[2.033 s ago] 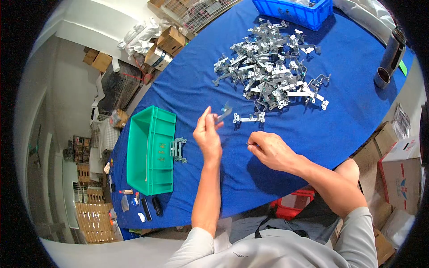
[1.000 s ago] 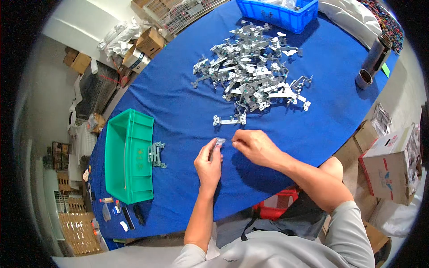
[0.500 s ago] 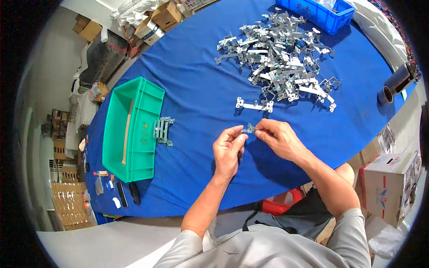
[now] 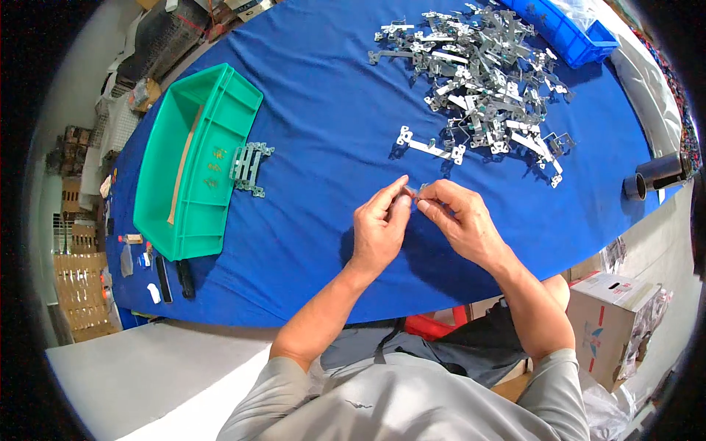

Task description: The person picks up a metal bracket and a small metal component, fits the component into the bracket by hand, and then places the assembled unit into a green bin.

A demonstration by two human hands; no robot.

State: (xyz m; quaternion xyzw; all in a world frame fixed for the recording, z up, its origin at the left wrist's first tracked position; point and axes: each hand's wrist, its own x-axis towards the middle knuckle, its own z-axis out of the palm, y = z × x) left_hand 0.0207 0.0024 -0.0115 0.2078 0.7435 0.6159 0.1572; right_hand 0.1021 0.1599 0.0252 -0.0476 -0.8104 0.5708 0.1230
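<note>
My left hand (image 4: 379, 224) and my right hand (image 4: 462, 220) meet above the blue cloth, fingertips pinched together on a small metal bracket (image 4: 421, 189). Fingers cover most of that bracket, so its full shape is hidden. Just beyond my hands lies a single silver metal bracket (image 4: 430, 148) with wider ends. Farther off, a large heap of similar metal brackets (image 4: 485, 81) spreads over the cloth. To the left, several brackets (image 4: 248, 169) rest in a neat row against the side of a green plastic crate (image 4: 239, 121).
A blue plastic bin (image 4: 588, 48) stands at the far right, and a dark cylinder (image 4: 658, 175) lies by the right edge. Small tools and a black knife-like item (image 4: 185, 279) sit near the left edge. A cardboard box (image 4: 610, 309) stands beside the table at right.
The view has shifted, so the table's contents sit differently in it. My hands have drawn closer together around the small bracket, which is now more covered by fingers.
</note>
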